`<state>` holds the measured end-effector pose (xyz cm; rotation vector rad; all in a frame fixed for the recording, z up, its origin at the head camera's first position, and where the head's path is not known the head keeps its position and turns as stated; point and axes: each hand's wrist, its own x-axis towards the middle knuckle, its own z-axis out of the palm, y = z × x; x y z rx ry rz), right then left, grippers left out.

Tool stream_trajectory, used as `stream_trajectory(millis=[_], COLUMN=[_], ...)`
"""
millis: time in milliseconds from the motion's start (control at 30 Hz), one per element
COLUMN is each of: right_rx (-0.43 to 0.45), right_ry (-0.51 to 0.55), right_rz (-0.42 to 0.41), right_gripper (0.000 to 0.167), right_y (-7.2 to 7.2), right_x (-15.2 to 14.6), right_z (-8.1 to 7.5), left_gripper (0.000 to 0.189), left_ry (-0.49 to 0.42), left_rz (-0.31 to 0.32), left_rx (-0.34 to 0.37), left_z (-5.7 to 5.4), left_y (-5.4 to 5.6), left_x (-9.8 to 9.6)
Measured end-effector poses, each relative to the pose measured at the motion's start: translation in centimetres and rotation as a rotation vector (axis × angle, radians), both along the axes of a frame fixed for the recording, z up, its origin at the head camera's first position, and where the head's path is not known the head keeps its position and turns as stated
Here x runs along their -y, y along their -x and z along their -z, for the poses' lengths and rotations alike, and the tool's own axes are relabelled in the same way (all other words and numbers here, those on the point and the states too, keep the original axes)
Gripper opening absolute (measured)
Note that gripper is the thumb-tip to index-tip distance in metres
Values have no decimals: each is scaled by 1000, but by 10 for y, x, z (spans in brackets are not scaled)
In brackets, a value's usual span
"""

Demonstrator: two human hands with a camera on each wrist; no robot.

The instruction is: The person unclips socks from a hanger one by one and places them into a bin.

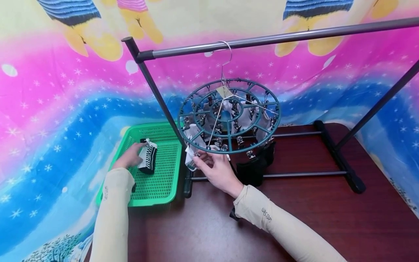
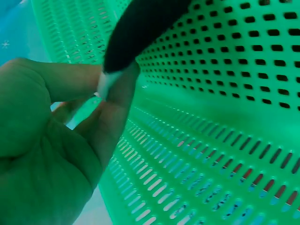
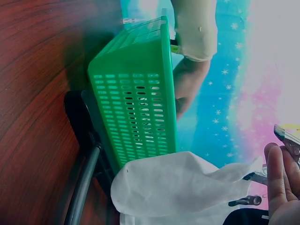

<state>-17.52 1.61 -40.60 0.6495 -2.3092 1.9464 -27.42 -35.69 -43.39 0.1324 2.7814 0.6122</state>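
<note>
My left hand (image 1: 131,156) pinches a black-and-white patterned sock (image 1: 148,158) inside the green basket (image 1: 178,171). In the left wrist view, the sock's black part (image 2: 136,37) rises from between thumb and fingers, with a white bit at the grip. My right hand (image 1: 220,171) is at the near left rim of a round green clip hanger (image 1: 242,150). Its fingers pinch a metal clip (image 3: 291,145) at the right edge of the right wrist view; the thumb is hidden there. Next to that hand hangs a white sock (image 3: 178,183), held by clips.
The hanger hangs by its hook (image 1: 230,54) from a dark metal rack rail (image 1: 278,38). Black socks (image 1: 256,167) and several pale ones hang from it. The rack's feet (image 1: 355,182) stand on the brown table (image 1: 314,214). A patterned cloth (image 1: 82,94) covers the wall behind.
</note>
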Motion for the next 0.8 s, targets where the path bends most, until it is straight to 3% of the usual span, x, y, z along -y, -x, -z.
stream_trajectory(millis=[100,300,433,667,800], right_rx=[3,8,12,12,19], right_ry=[3,7,5,1,8], right_rz=[1,-1,-11,-4,-11], right_gripper=[31,30,32,31,31], right_y=[0,0,-1,-3,-3], right_x=[1,1,1,1,1], right_z=[0,0,-1,-3,-4], left_gripper=[88,95,93,84,80], left_ry=[43,14,23,193,195], left_rz=[-17,-14,-20,-87,-114], left_rx=[35,165,209,180,162], left_z=[5,13,15,13,15], left_y=[-1,-2,-4,-11,-12], left_x=[3,3,0,-8,-9])
